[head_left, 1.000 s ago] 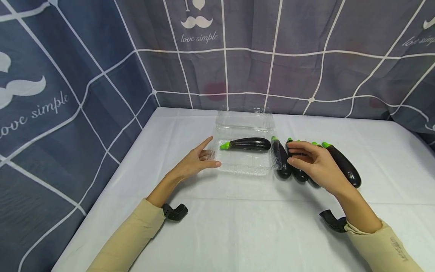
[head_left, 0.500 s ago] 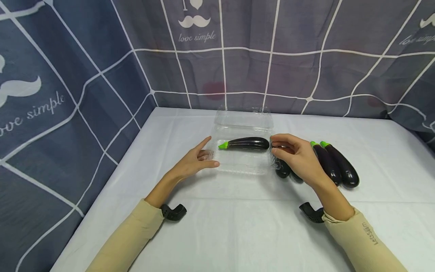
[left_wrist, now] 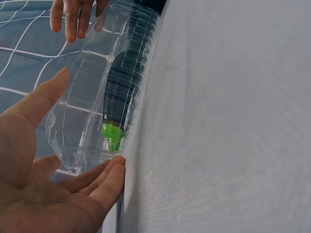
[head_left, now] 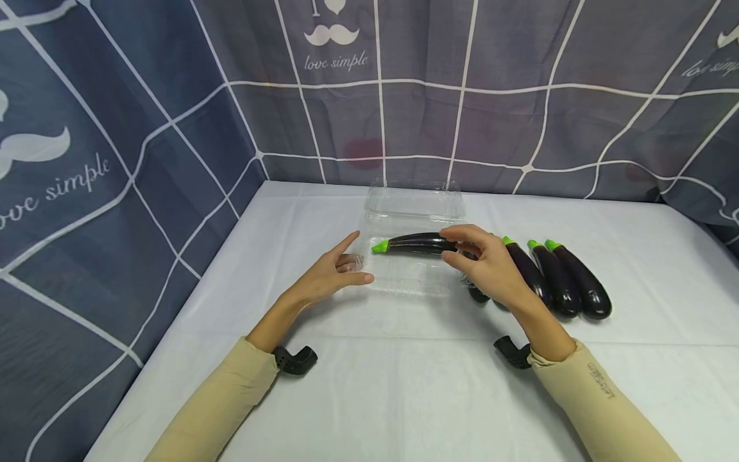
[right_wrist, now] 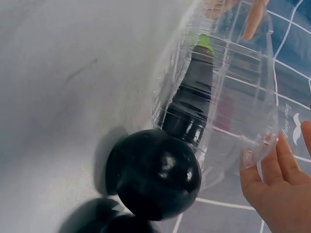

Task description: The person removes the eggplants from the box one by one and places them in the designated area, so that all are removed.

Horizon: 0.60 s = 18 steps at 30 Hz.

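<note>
An eggplant (head_left: 416,244) with a green stem end lies lengthwise in a clear plastic clamshell container (head_left: 416,282), whose lid (head_left: 412,204) is folded back. At the container's left end, my left hand (head_left: 331,274) rests with thumb and forefinger spread; its lower fingertips touch the clear wall in the left wrist view. My right hand (head_left: 485,260) hovers over the container's right end and the eggplant's blunt end, fingers loosely bent with a gap to the thumb. In the right wrist view, the fingertips (right_wrist: 249,167) are near the clear plastic; contact is hard to tell.
Several more eggplants (head_left: 580,279) lie side by side to the right of the container, some partly under my right hand. A white cloth (head_left: 381,385) covers the table. Dark checked curtains (head_left: 427,122) rise at the back and left.
My right hand has moved left from above the row of eggplants to the container's right end, uncovering eggplants behind it. My left hand has stayed at the container's left end.
</note>
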Available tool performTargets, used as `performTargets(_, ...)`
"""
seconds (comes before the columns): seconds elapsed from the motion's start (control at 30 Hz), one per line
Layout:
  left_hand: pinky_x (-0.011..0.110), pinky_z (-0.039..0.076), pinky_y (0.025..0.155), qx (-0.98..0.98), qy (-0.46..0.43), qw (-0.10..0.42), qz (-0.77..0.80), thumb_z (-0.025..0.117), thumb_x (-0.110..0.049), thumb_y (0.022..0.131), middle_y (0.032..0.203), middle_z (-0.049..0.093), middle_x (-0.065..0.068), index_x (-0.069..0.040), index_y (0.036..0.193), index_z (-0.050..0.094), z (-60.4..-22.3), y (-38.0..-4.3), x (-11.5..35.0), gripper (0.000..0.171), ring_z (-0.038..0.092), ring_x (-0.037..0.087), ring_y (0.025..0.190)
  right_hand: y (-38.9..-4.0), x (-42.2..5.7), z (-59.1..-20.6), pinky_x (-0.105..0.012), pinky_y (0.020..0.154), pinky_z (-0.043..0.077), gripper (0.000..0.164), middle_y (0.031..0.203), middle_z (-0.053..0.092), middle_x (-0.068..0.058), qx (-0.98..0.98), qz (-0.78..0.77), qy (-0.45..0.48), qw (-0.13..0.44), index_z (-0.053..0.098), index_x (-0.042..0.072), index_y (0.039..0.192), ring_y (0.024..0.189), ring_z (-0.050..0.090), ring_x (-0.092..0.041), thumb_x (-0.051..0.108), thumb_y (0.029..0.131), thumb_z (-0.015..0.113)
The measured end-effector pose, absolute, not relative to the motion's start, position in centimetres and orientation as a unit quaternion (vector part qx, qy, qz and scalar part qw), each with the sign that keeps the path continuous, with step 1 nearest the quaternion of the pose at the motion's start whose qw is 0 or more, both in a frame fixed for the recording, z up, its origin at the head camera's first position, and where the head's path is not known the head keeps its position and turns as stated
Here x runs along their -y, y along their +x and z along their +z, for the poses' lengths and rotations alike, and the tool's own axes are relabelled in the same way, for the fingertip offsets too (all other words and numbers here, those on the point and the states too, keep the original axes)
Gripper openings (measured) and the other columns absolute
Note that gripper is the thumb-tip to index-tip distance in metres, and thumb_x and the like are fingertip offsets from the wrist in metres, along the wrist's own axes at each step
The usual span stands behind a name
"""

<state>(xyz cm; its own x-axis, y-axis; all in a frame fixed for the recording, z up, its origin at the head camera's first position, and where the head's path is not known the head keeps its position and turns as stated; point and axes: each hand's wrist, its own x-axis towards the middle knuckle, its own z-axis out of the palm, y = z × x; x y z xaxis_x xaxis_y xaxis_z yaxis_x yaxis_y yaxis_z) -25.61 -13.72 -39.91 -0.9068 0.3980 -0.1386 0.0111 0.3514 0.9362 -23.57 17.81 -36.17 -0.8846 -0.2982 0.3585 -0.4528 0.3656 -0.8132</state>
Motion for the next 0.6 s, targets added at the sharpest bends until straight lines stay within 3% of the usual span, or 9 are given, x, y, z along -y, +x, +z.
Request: performTargets(0.6, 0.050, 0.034, 0.109, -0.804, 0.125, 0.175, 0.554, 0.083, -0.038, 0.080, 0.153, 0.035, 0.017, -0.035, 0.159, 0.016, -40.0, -25.6, 13.6, 0.103, 0.035, 0.032, 0.140, -27.5, -15.8, -36.4, -0.046, 0.106, 0.038, 0.036, 0.134, 0.056, -0.015, 0.833, 0.514, 0.202, 0.016, 0.061, 0.002, 0.130, 0.126, 0.050, -0.034, 0.011, 0.096, 0.065)
